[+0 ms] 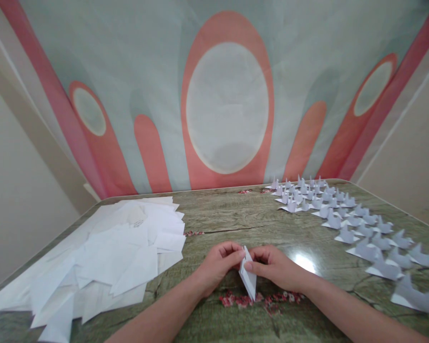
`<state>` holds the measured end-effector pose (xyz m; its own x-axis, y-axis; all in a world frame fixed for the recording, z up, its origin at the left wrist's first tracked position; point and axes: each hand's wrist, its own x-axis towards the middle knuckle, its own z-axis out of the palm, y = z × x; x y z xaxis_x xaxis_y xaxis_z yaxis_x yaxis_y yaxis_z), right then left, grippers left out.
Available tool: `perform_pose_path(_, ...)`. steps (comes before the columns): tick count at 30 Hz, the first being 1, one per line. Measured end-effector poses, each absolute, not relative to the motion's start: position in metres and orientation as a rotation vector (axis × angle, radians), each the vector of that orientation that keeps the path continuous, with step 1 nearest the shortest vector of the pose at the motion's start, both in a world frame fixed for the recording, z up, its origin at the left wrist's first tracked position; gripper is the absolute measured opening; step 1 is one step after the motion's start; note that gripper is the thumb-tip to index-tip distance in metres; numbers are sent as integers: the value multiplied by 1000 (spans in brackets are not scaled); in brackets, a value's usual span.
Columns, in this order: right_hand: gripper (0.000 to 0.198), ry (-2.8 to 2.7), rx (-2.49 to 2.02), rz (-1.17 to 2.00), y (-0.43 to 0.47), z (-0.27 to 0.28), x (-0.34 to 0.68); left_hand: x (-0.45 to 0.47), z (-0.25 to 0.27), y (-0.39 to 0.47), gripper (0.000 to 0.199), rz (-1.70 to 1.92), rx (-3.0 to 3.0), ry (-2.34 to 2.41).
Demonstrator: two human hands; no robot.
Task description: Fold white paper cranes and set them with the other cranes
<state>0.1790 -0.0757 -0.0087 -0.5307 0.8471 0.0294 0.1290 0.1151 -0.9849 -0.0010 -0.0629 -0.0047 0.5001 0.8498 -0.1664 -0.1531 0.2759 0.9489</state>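
A small piece of folded white paper (pixel 249 282), narrow and kite-like, is held between both hands just above the near middle of the table. My left hand (pixel 219 264) pinches its upper left edge with thumb and fingers. On the other side, my right hand (pixel 274 267) grips it with the thumb pressed flat on its face. The paper's lower tip points down toward a printed flower pattern. The fingers behind the paper are partly hidden.
A spread heap of white paper sheets (pixel 128 247) covers the left of the table (pixel 214 214). Rows of folded white paper birds (pixel 346 233) stand on the right. A backdrop (pixel 164 62) with pink and white ovals hangs behind the far edge.
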Motion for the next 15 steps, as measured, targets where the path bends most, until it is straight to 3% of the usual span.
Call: perform_pose_path(15, 27, -1778, -986, 1412, -76, -10, 179, 0, -2, -66, 29, 822, 1255, 910)
